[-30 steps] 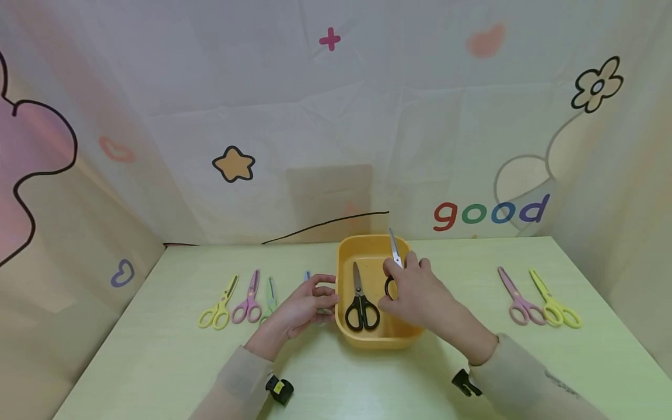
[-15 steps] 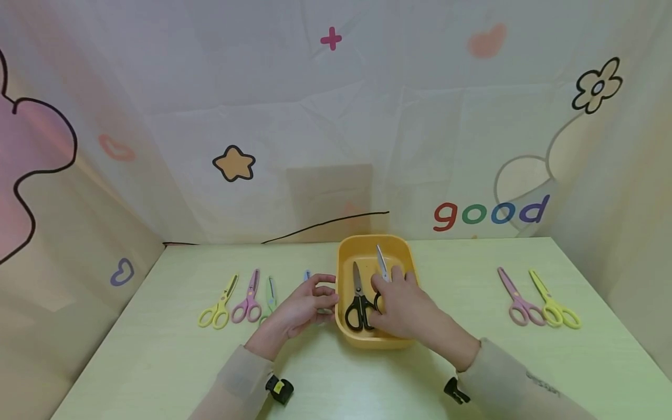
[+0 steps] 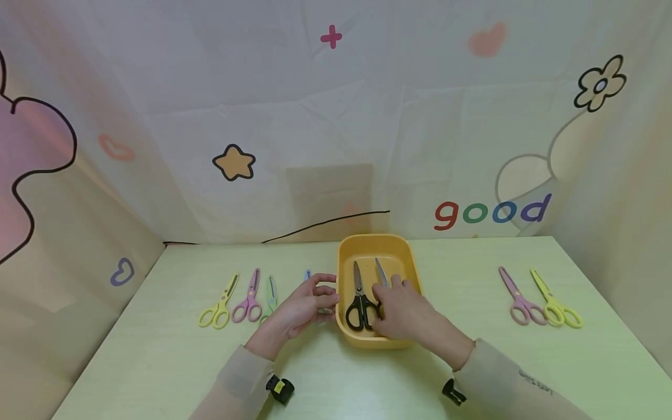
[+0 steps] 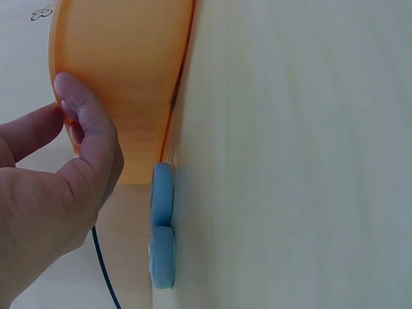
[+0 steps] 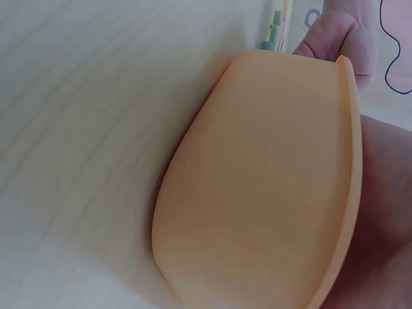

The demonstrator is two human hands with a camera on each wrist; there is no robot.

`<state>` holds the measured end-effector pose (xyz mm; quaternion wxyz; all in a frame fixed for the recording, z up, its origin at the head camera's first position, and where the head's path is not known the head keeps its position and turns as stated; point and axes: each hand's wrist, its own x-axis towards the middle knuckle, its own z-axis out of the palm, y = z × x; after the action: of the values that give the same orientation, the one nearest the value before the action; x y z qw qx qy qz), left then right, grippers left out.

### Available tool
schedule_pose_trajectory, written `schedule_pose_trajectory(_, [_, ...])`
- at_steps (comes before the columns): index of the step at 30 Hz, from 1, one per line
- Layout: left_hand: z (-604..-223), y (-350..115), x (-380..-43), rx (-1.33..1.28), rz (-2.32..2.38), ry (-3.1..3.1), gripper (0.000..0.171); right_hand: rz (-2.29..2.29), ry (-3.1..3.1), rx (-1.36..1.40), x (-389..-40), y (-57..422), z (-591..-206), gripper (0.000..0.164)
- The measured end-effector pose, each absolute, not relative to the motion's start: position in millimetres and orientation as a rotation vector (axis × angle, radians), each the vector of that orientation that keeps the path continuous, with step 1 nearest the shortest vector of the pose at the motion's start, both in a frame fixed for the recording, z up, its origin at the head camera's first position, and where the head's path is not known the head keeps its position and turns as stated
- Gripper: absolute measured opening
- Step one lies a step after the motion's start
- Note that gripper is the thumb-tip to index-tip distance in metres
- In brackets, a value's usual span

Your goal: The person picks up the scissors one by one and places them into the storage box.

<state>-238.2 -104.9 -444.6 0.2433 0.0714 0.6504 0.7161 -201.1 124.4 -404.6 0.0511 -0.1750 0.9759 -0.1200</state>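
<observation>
on the pale backdrop (image 3: 430, 140), reads "good" (image 3: 493, 212) in red, green, blue and purple letters; on the right sleeve (image 3: 506, 376), bears dark print too small to read. with the left hand (image 3: 301, 306), holds the left side of the yellow tray (image 3: 375, 344) lightly at the rim with bent fingers. with the right hand (image 3: 406, 312), palm down inside the tray, grips the half-covered scissors (image 3: 382, 273) by the handle between curled fingers and thumb, just beside the black-handled scissors (image 3: 359, 291).
</observation>
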Motion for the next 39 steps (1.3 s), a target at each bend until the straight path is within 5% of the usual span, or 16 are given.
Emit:
schedule_pose_trajectory(26, [-443, -105, -237, 0.210, 1.946, 1.790, 0.048, -0.376, 2.952, -0.579, -209, 132, -413, 0.034])
schedule_pose_trajectory(39, [-444, -105, -239, 0.204, 1.945, 1.790, 0.050, -0.754, 3.050, -0.840, -199, 150, -412, 0.012])
